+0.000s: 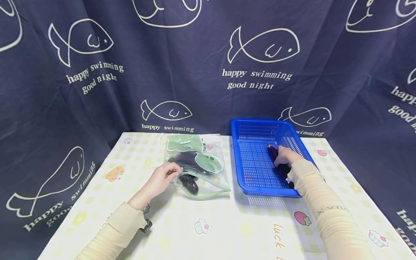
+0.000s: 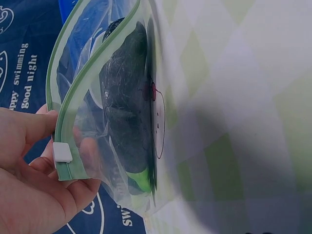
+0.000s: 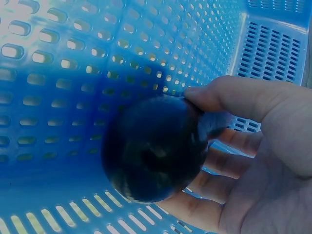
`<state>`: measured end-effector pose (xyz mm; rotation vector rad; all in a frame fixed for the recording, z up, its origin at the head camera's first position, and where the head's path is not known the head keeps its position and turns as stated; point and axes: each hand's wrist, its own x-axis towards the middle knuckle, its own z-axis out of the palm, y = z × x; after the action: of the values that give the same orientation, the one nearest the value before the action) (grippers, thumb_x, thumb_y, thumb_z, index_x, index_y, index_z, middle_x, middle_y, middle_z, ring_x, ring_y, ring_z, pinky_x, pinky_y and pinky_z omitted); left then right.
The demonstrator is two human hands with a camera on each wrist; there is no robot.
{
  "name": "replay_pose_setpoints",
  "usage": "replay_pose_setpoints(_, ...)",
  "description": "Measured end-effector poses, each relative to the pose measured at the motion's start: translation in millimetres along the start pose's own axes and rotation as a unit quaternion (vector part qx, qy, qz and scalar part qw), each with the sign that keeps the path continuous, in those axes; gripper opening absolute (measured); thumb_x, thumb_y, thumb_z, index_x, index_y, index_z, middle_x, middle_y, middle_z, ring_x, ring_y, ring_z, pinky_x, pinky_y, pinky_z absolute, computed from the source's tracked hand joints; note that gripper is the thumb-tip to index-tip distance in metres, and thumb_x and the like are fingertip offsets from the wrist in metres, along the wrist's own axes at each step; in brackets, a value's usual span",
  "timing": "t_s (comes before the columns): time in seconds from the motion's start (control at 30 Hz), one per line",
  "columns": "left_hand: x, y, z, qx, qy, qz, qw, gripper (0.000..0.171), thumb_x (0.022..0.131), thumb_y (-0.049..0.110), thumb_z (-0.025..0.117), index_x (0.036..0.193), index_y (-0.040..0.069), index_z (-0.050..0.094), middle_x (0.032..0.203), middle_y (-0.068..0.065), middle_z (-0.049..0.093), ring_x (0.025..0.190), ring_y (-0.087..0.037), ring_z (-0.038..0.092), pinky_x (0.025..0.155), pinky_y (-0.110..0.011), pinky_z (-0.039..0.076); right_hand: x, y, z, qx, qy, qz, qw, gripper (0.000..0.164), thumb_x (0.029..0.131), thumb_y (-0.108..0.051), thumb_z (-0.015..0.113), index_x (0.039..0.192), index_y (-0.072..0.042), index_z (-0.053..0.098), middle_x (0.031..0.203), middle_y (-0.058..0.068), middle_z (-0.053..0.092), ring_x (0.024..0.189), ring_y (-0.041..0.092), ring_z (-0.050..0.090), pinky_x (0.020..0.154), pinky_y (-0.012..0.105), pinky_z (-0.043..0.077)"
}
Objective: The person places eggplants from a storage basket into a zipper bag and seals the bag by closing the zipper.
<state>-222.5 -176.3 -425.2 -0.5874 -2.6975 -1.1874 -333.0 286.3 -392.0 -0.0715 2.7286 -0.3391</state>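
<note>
My left hand (image 1: 160,178) pinches one end of the green-edged mouth of a clear zip bag (image 1: 208,197), close by its white slider (image 2: 62,152). The bag lies with its mouth gaping toward me. Inside it are a purple eggplant (image 1: 183,159) with a green stem end and a dark, shiny, elongated vegetable (image 1: 190,184) near the opening. Over in the blue basket (image 1: 238,173), my right hand (image 1: 287,156) grips a dark purple eggplant (image 3: 153,151), thumb on one side and fingers curled round the other. My hand and sleeve hide part of it in the head view.
Green cartoon shapes (image 1: 185,143) are printed on the bag. The basket stands right of the bag on a table with a checked, patterned cloth (image 1: 227,231). Behind and beside the table hangs a dark blue curtain (image 1: 208,90) with fish drawings.
</note>
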Motion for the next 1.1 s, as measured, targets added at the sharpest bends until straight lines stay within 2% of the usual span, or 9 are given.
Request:
replay_pose_setpoints(0.6, -2.7, -2.0, 1.0, -0.006, 0.000, -0.006, 1.0000, 0.011, 0.087, 0.002, 0.062, 0.093, 0.012, 0.065, 0.083, 0.002, 0.057, 0.075, -0.011, 0.052, 0.067, -0.025, 0.048, 0.6, 3.0, 0.0, 0.006, 0.016, -0.015, 1.000, 0.065, 0.068, -0.012, 0.072, 0.115, 0.018, 0.039, 0.102, 0.032, 0.054, 0.094, 0.042, 0.055, 0.086, 0.049, 0.047)
replay_pose_setpoints(0.8, -1.7, -2.9, 2.3, -0.010, 0.004, -0.008, 0.9999, 0.010, 0.089, 0.004, 0.061, 0.095, 0.011, 0.065, 0.084, 0.002, 0.057, 0.075, -0.012, 0.052, 0.068, -0.025, 0.047, 2.0, 4.9, -1.0, 0.009, 0.010, -0.017, 1.000, 0.065, 0.071, -0.014, 0.071, 0.116, 0.018, 0.038, 0.103, 0.031, 0.054, 0.094, 0.041, 0.055, 0.085, 0.049, 0.048)
replay_pose_setpoints(1.1, -1.7, -5.5, 4.1, -0.012, 0.015, -0.012, 0.9998, 0.010, 0.088, 0.004, 0.062, 0.093, 0.012, 0.064, 0.082, 0.002, 0.057, 0.072, -0.011, 0.050, 0.064, -0.024, 0.045, -3.6, 0.5, -6.4, 0.057, 0.011, -0.017, 0.998, 0.064, 0.069, -0.012, 0.071, 0.117, 0.017, 0.039, 0.103, 0.033, 0.052, 0.089, 0.041, 0.058, 0.066, 0.044, 0.055)
